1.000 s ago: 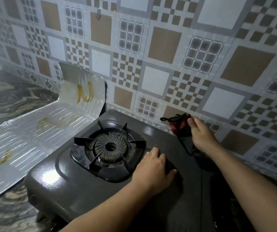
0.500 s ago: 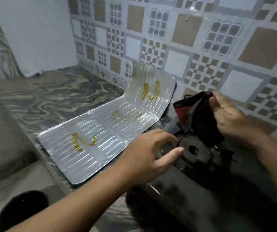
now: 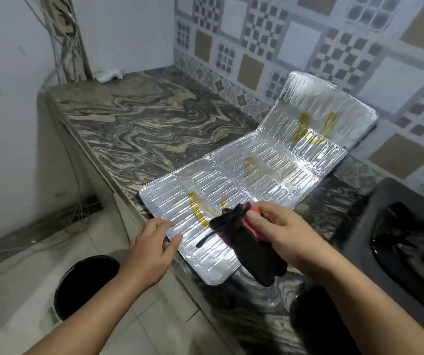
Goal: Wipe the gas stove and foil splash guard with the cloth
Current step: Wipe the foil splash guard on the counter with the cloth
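Observation:
A silver foil splash guard [image 3: 254,172] lies along the marble counter, its far panel bent up against the tiled wall. Yellow-brown smears mark each panel. My right hand [image 3: 280,234] is shut on a black and red cloth [image 3: 249,247], which hangs over the guard's near panel beside a smear. My left hand [image 3: 152,249] is open, fingertips touching the guard's near left edge. The black gas stove [image 3: 405,226] sits at the right, partly cut off by the frame's edge.
The marble counter [image 3: 139,124] runs back to a white wall corner, where a small white object [image 3: 109,75] lies. A black round bin [image 3: 82,283] stands on the tiled floor below the counter's front edge. Cables hang down the left wall.
My view has swung left from the stove to the foil guard. My right hand carried the cloth from over the burner down to the guard's near panel, and my left hand reached its edge.

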